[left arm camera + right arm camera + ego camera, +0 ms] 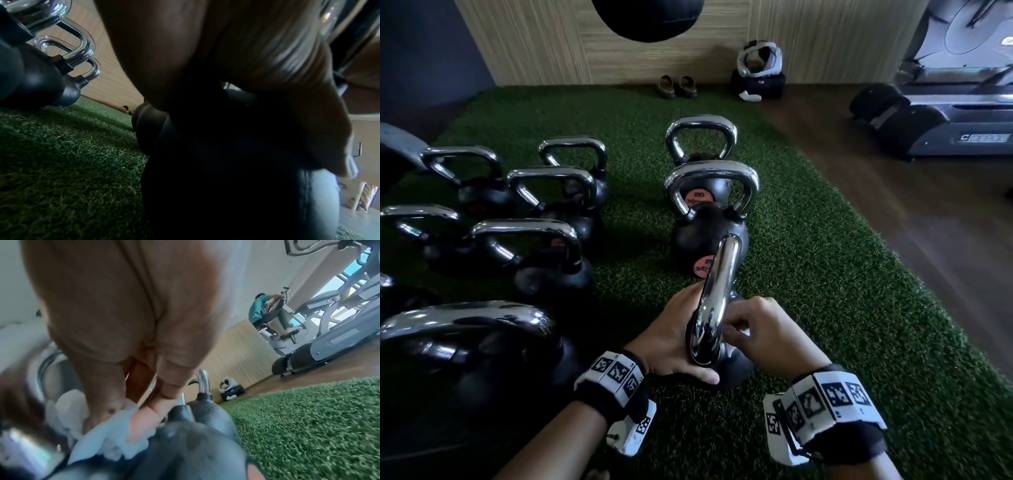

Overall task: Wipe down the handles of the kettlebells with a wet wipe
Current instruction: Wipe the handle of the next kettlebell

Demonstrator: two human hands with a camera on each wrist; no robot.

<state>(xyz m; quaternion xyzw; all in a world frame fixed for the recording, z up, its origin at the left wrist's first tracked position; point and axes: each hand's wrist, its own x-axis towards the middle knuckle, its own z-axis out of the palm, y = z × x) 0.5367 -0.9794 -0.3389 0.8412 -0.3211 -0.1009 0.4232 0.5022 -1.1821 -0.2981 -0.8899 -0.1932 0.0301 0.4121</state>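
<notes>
The nearest kettlebell [736, 368] stands on green turf, its chrome handle [717, 291] edge-on to me. My left hand [674, 335] cups the left side of its black body [236, 186], the thumb lying along the near side; its fingers are hidden behind the handle. My right hand [760, 335] has curled fingers that pinch a white wet wipe [115, 431] against the handle's lower right leg, just above the body [185, 451]. Only a sliver of the wipe [744, 331] shows in the head view.
Two more kettlebells [710, 202] stand in line behind this one, and several others [530, 246] crowd the left. Shoes [677, 86] and a black bag [758, 73] lie by the far wall. A treadmill [945, 102] stands on the wooden floor at right, and a person [267, 311] rides an exercise bike.
</notes>
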